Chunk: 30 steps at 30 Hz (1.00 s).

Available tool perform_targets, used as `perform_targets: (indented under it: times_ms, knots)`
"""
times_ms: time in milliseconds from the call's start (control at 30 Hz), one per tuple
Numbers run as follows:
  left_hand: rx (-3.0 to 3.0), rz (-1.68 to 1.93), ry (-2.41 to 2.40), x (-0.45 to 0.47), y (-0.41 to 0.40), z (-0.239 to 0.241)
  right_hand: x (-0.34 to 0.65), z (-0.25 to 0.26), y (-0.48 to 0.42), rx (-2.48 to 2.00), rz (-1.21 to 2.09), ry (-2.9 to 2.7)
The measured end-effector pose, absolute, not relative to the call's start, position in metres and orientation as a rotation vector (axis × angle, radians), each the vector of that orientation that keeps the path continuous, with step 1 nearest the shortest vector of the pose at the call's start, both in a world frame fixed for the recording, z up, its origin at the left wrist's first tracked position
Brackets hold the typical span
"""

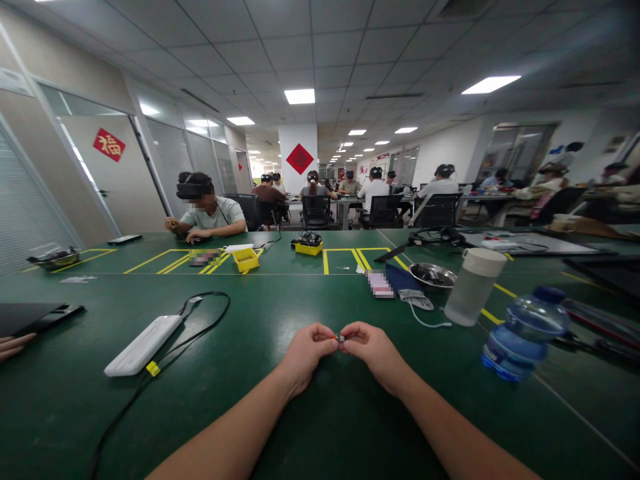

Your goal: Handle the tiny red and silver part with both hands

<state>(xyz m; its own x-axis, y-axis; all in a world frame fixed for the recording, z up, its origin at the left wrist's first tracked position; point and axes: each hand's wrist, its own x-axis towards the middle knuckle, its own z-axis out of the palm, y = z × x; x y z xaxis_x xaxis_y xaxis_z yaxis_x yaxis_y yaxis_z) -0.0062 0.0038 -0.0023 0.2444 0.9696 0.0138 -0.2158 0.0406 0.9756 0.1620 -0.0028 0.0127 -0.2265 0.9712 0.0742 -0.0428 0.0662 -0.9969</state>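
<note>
Above the near middle of the green table [250, 413], my left hand [307, 357] and my right hand [374, 350] meet almost fingertip to fingertip. Both are closed in a pinch. Between them shows a small metallic piece [341, 339], too small to name, gripped by my right thumb and forefinger. A speck of orange-red sticks out at my left fingertips, which also pinch this piece or a part touching it; which of the two I cannot tell. The fingers hide most of it.
A white power bank [145, 347] with a black cable lies left. To the right stand a frosted bottle [475, 287], a blue water bottle [525, 333] and a metal bowl [433, 275]. Yellow trays [246, 260] sit farther back. Another person's hand [15, 345] rests at the left edge; a co-worker sits opposite.
</note>
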Motion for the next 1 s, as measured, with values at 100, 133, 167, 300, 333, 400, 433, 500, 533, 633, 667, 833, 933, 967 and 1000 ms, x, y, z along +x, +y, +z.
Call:
perform_targets:
  times_ms: [100,133,167,300,333,400,433,500,533,633,667,833,933,967,1000]
  knots:
    - [1.133,1.105,0.875,-0.0053,0.0033,-0.0025,0.1638,0.0145,-0.0022,-1.025,1.273,-1.448]
    - [1.129,1.103,0.870,-0.0051,0.0035,-0.0031,0.1645,0.0149,-0.0020,-1.033,1.261,-1.458]
    - [1.123,1.101,0.859,-0.0049,0.0038,-0.0038,0.1651,0.0150,-0.0017,-1.040,1.253,-1.461]
    - [1.070,1.098,0.819,-0.0045,0.0056,-0.0069,0.1660,0.0139,-0.0008,-1.037,1.251,-1.473]
    - [1.048,1.098,0.822,-0.0045,0.0060,-0.0074,0.1659,0.0133,-0.0006,-1.035,1.252,-1.476]
    - [1.013,1.100,0.840,-0.0045,0.0065,-0.0075,0.1656,0.0124,-0.0002,-1.042,1.251,-1.480]
    - [1.004,1.100,0.849,-0.0046,0.0066,-0.0073,0.1656,0.0122,0.0000,-1.051,1.246,-1.486]
    - [1.003,1.096,0.859,-0.0046,0.0064,-0.0062,0.1656,0.0122,0.0004,-1.073,1.227,-1.514]
    - [1.010,1.091,0.863,-0.0044,0.0062,-0.0054,0.1657,0.0124,0.0005,-1.086,1.216,-1.531]
    - [1.026,1.082,0.897,-0.0031,0.0057,-0.0026,0.1656,0.0142,0.0009,-1.118,1.192,-1.559]
    - [1.027,1.088,0.918,-0.0025,0.0057,-0.0017,0.1655,0.0150,0.0009,-1.127,1.184,-1.550]
    - [1.047,1.102,0.942,-0.0010,0.0050,0.0003,0.1647,0.0192,-0.0002,-1.141,1.173,-1.530]
    - [1.068,1.085,0.898,-0.0007,0.0043,-0.0009,0.1644,0.0187,-0.0008,-1.097,1.223,-1.567]
    - [1.071,1.087,0.885,-0.0005,0.0042,-0.0016,0.1643,0.0176,-0.0005,-1.078,1.242,-1.567]
    - [1.077,1.091,0.875,-0.0002,0.0042,-0.0025,0.1642,0.0162,0.0001,-1.064,1.255,-1.554]
